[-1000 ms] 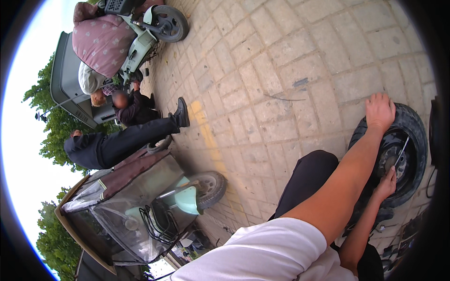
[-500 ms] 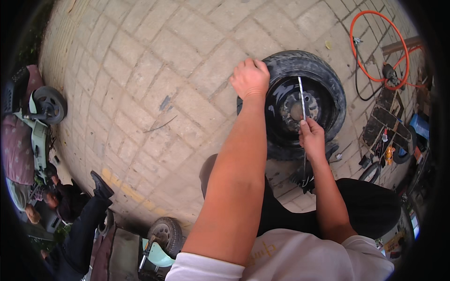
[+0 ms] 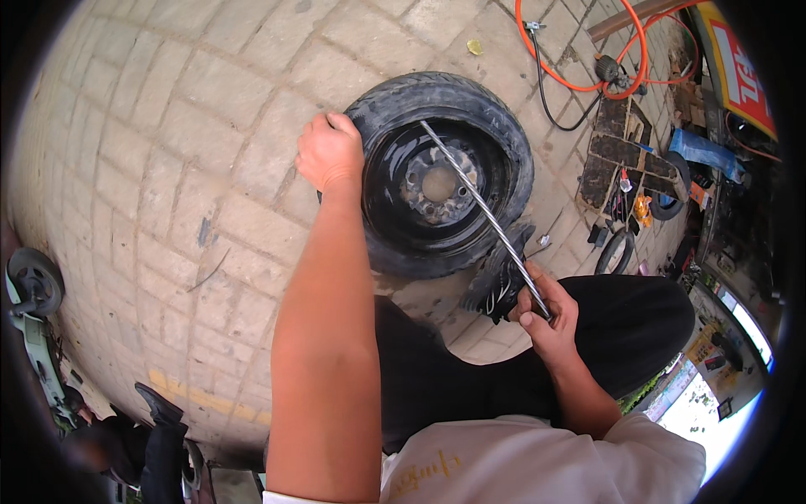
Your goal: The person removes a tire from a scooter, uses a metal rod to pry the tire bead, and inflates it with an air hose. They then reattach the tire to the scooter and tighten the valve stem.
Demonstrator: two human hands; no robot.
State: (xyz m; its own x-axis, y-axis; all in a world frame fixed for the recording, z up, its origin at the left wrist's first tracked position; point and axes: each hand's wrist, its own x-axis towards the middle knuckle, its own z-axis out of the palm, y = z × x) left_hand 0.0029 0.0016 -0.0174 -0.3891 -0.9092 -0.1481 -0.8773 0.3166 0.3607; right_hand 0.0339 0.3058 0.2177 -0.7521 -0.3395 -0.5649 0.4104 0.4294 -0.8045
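Observation:
A black tyre [image 3: 395, 88] on a dark steel wheel rim [image 3: 378, 189] lies flat on the paving. My left hand [image 3: 330, 152] is closed over the tyre's left edge, its fingers partly hidden from view. My right hand [image 3: 550, 315] grips the lower end of a long, twisted metal tyre lever [image 3: 480, 200]. The lever slants across the wheel, and its far tip meets the inner edge of the tyre at the top. The hub plate with its centre hole [image 3: 438, 184] shows beneath the lever.
An orange air hose [image 3: 642, 50] with a gauge [image 3: 606, 69] curls at the upper right. Beside it lie a dark slatted board [image 3: 617, 149], a blue bag [image 3: 705, 151] and small scraps. My shoe [image 3: 497, 281] is close to the tyre. A person's leg [image 3: 164, 454] and a scooter wheel [image 3: 35, 281] are at left.
My right hand has shifted down to the lever's lower end, and the lever now slants more. My left hand stays on the tyre. The whole view has swung to the right.

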